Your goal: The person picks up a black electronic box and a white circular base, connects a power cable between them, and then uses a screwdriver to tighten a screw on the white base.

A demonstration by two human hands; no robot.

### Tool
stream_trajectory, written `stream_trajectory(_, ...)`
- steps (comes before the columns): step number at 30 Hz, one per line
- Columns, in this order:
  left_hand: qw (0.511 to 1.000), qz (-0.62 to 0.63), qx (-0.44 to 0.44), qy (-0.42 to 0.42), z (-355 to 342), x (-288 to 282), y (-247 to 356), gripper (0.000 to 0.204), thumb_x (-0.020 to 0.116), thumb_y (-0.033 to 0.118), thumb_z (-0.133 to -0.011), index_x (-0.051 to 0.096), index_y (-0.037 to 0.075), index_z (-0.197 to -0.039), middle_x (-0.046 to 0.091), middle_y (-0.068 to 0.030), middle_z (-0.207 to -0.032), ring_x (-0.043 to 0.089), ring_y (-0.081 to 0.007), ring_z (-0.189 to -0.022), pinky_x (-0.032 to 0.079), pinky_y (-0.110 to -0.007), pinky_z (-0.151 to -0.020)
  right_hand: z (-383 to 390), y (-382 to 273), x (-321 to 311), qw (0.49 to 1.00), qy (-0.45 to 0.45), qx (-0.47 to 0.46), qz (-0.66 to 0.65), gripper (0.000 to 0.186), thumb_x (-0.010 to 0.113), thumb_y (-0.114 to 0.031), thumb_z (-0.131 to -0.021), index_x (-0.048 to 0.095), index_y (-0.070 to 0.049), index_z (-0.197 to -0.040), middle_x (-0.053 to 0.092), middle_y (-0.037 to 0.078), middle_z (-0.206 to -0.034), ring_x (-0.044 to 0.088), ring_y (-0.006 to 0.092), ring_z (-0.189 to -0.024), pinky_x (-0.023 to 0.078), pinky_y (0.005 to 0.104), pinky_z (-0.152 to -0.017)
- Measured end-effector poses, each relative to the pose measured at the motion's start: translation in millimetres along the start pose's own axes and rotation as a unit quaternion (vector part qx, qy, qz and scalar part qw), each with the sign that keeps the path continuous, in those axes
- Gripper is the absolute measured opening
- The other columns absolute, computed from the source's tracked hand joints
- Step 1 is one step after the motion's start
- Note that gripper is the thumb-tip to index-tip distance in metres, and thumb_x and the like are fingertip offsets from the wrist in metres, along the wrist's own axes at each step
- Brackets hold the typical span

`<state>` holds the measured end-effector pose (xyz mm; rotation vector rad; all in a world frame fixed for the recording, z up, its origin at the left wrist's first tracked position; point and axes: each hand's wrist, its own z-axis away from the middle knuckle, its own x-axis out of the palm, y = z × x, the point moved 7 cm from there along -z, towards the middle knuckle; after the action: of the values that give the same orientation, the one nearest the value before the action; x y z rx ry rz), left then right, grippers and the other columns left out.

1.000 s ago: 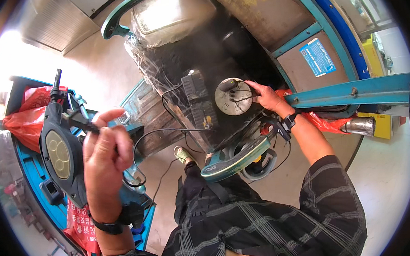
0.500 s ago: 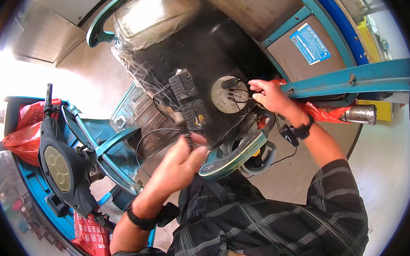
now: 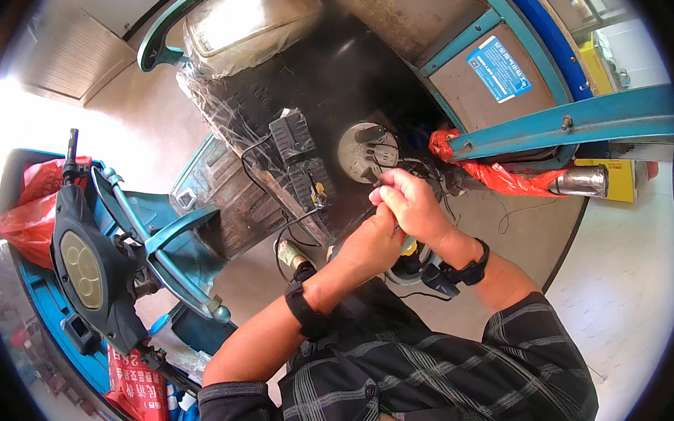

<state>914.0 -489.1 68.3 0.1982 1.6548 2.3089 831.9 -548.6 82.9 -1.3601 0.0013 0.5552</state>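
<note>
My left hand and my right hand meet over the near edge of the black seat base. Both are closed, fingers bunched together; whatever they hold is hidden by the fingers. Just beyond my right fingertips, a round off-white disc is set in the black surface. A black plug-like piece and short dark leads lie on it. To the left sits a dark finned box, with a black cable looping from it down beside my left forearm.
A blue cargo tricycle surrounds me: handlebar console at left, teal armrest at the far side, teal rail at right with red plastic wrapped below it. A plastic-covered cushion lies at the back. Red bags hang at left.
My left hand, earlier apart with a dark cable end in it, has moved right to meet my right hand. My right hand has come nearer and left. The near teal armrest has gone from sight.
</note>
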Motion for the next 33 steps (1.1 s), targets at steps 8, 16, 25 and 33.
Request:
stream_trajectory(8,0.975,-0.205,0.013,-0.083,41.1,-17.0,-5.7,0.026,0.057,0.013,-0.082,0.052,0.001,-0.105,0.063,-0.0239,-0.086,0.061,-0.0447,-0.082,0.048,-0.051,-0.072,-57.9,-14.1,-53.9,0.967,0.044,-0.096,0.23,0.018,0.052,-0.009,-0.094,0.063,0.002,-0.105,0.063,0.006,-0.077,0.056,0.0127,-0.063,0.049,0.0298,-0.062)
stream_trajectory(16,0.99,-0.122,0.018,-0.07,65.4,-18.9,-40.2,0.034,0.058,0.018,-0.083,0.05,0.004,-0.113,0.059,-0.0232,-0.104,0.056,-0.043,-0.099,0.044,-0.049,-0.088,-70.3,-12.5,-2.7,0.888,-0.086,-0.077,0.445,0.023,0.056,-0.017,-0.087,0.065,0.004,-0.082,0.062,0.027,-0.08,0.063,0.0421,-0.08,0.05,0.048,-0.071)
stream_trajectory(25,0.988,-0.114,0.02,-0.098,72.7,-28.8,-51.9,0.034,0.058,0.022,-0.086,0.052,0.004,-0.114,0.061,-0.0204,-0.104,0.059,-0.0369,-0.099,0.047,-0.044,-0.085,-86.6,10.2,29.1,0.789,-0.168,0.019,0.59,0.031,0.056,-0.022,-0.087,0.069,0.005,-0.079,0.063,0.03,-0.082,0.064,0.0453,-0.082,0.052,0.0499,-0.076)
stream_trajectory(33,0.991,-0.099,0.021,-0.09,79.9,-36.8,-57.9,0.034,0.057,0.022,-0.087,0.051,0.004,-0.115,0.06,-0.022,-0.106,0.058,-0.0393,-0.102,0.047,-0.047,-0.086,-96.3,22.6,39.4,0.777,-0.169,0.064,0.603,0.023,0.056,-0.011,-0.075,0.071,0.003,-0.086,0.066,0.028,-0.092,0.065,0.0419,-0.092,0.053,0.0469,-0.08)
